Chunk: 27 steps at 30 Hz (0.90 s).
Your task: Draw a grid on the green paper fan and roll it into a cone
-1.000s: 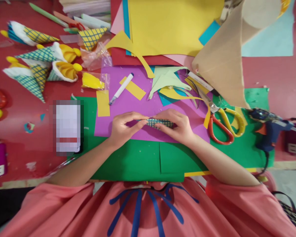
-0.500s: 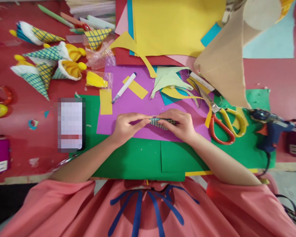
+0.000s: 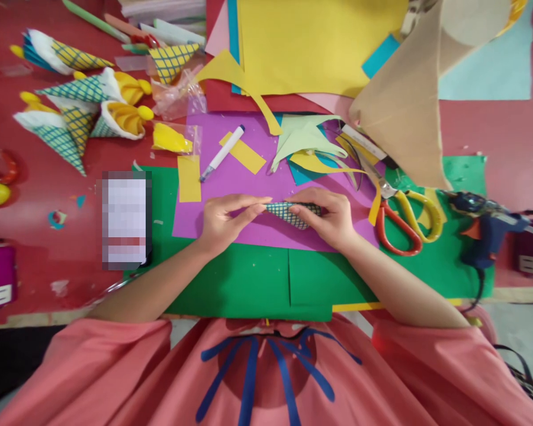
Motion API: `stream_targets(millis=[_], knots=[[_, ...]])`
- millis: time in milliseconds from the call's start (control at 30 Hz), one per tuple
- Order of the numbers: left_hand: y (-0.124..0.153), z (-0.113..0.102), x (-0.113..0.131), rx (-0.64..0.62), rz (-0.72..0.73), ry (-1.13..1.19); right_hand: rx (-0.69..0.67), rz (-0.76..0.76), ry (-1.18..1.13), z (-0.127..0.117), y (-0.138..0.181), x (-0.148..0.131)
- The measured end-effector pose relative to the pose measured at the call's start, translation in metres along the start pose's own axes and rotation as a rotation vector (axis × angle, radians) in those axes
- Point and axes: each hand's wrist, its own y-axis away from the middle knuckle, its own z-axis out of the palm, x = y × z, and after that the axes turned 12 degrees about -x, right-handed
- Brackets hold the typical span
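Note:
Both my hands meet over a purple sheet [image 3: 249, 183] at the middle of the table. Between them is a small rolled paper cone [image 3: 288, 214] with a green and white crosshatch pattern. My left hand [image 3: 224, 220] pinches its pointed left end with thumb and fingers. My right hand [image 3: 331, 216] is curled round its wider right end, which it partly hides. Under the purple sheet lie green sheets [image 3: 249, 284].
Red and yellow scissors [image 3: 402, 219] and a blue glue gun [image 3: 484, 228] lie to the right. A white marker [image 3: 222, 152], yellow strips [image 3: 189, 178] and paper scraps sit behind my hands. Finished patterned cones [image 3: 75, 112] lie far left. A phone [image 3: 127, 220] rests at left. Yellow sheets [image 3: 315, 41] are stacked at the back.
The patterned paper has gone from a flat narrow roll to a fuller cone shape between my fingers. Both hands stayed in place over the purple sheet.

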Motion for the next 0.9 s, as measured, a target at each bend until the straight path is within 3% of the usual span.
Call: stream_targets(millis=[300, 600, 767, 900], knots=[[0.0007, -0.0002, -0.0032, 0.076, -0.025, 0.031, -0.054, 0.213, -0.276, -0.0015, -0.0010, -0.0004], [0.0020, -0.0012, -0.0040, 0.123, 0.050, 0.007, -0.113, 0.282, -0.445, -0.0001, -0.0017, -0.0001], [0.0013, -0.0015, -0.0032, 0.084, 0.089, 0.050, -0.126, 0.295, -0.455, -0.0014, -0.0025, 0.0003], [0.0002, -0.0018, -0.0026, -0.016, 0.012, 0.117, -0.129, 0.292, -0.414, -0.0013, -0.0029, 0.0004]])
